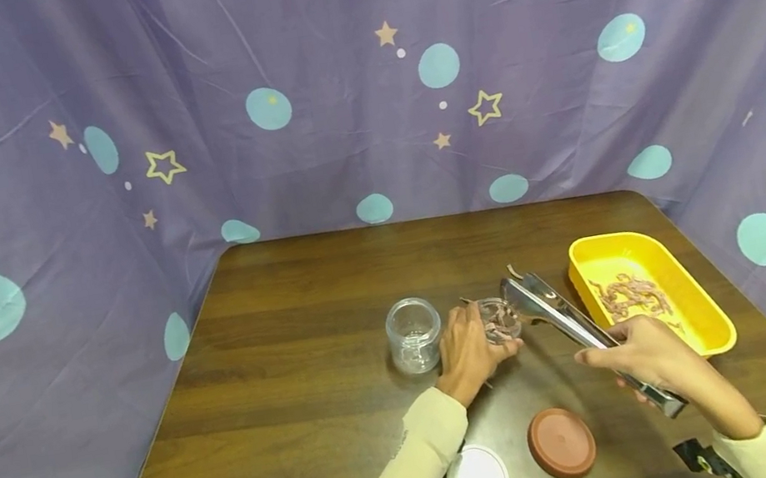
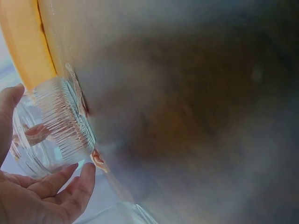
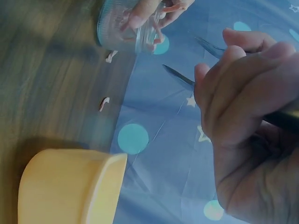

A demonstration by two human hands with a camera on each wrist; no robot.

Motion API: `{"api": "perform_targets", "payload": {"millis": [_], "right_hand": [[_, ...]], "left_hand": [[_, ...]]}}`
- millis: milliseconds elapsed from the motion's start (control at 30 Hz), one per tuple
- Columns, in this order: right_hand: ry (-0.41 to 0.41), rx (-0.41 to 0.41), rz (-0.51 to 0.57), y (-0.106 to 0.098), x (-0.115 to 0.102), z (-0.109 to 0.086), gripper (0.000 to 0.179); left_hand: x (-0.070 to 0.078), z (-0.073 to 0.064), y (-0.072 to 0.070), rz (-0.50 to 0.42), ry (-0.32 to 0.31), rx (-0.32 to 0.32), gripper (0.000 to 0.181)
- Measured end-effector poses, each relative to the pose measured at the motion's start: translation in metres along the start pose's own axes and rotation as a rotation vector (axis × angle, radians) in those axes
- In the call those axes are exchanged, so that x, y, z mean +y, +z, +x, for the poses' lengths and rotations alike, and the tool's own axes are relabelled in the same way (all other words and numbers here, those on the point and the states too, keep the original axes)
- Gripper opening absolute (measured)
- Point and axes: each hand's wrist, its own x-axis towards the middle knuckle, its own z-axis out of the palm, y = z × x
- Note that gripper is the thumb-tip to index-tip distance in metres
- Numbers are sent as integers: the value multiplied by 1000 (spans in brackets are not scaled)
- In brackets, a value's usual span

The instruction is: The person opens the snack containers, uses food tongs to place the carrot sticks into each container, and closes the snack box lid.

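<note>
Head view, left to right: a clear glass jar stands on the counter; beside it, your left hand has its grip curled round a second jar containing brownish strips; your right hand wraps metal tongs, tips apart; last, a yellow tub holds more strips.

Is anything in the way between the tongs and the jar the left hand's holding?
Nothing visible stands between the tongs in the right hand and the open mouth of the jar. The left hand's fingers are close to the rim, though, and pinkish strips show there too.
</note>
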Motion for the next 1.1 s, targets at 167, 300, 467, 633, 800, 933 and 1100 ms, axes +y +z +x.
{"api": "perform_targets", "payload": {"millis": [167, 300, 467, 633, 800, 933, 1100], "right_hand": [[37, 15, 18, -12, 12, -5, 60], [82, 36, 26, -26, 26, -10, 61], [151, 82, 4, -44, 50, -16, 72], [214, 109, -29, -62, 76, -22, 88], [243, 134, -79, -68, 93, -24, 71], [222, 133, -104, -65, 100, -24, 69], [200, 108, -104, -60, 104, -21, 68]], "left_hand": [[1, 0, 1, 0, 1, -10, 90], [1, 1, 1, -2, 6, 2, 90], [1, 0, 0, -8, 9, 17, 89], [0, 1, 1, -25, 0, -3, 88], [-1, 1, 1, -22, 11, 16, 89], [-1, 1, 2, -11, 18, 22, 89], [0, 0, 2, -16, 16, 20, 88]]}}
